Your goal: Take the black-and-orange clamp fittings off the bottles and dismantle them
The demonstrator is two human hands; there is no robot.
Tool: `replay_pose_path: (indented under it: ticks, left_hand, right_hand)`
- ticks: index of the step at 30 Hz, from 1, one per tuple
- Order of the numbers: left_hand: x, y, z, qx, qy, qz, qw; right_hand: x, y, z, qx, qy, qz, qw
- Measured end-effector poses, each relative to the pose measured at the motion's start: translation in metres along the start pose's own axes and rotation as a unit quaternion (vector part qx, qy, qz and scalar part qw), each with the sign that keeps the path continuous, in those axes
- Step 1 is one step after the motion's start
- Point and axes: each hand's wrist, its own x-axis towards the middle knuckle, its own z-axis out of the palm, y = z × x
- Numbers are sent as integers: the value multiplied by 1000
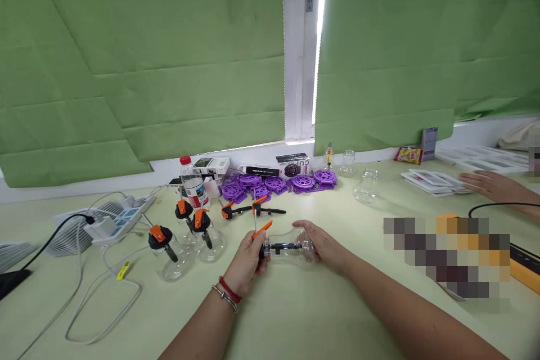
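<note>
A clear bottle (290, 247) lies on its side between my hands, its neck to the left and a black tube running inside it. My left hand (248, 261) is closed around the black pump top with an orange lever (264, 229) at the neck. Around the bottle's base curve the fingers of my right hand (323, 244). Just beyond are two loose black-and-orange pump tops (236, 211) on the table. To the left stand three clear bottles with the same tops, one of them the nearest bottle (177, 267).
Several purple plastic parts (274, 184) lie by the wall. Uncapped clear bottles (367, 188) stand at the back right. A red-capped water bottle (194, 188), a power strip (122, 222) and loose cables are at left. Another person's hand (491, 187) rests near white cards (434, 181).
</note>
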Motion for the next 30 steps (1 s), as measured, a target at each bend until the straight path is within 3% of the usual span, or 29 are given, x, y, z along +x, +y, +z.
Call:
replay_pose_path:
  ticks: [5,8,15,24,27,30]
  left_hand:
    - [3,-1,-3,-22,16,4,1000]
    - [6,-4,-5,-14,10,9,1000]
    - [5,-6,-8,34,25,4,999]
    - [-3,4,4,26,56,-5,998]
    - [-1,2,3,22,55,-17,998]
    - [1,2,0,28,66,-13,997]
  right_hand:
    - [-5,-4,-14,28,-102,-73,992]
    - [-4,-2,-20,60,-140,-78,985]
    - [-3,1,-17,99,-128,-27,986]
    - [3,8,-15,-8,-84,32,996]
    - [3,6,-15,-36,-60,18,997]
    - [-1,1,-18,13,-68,-17,997]
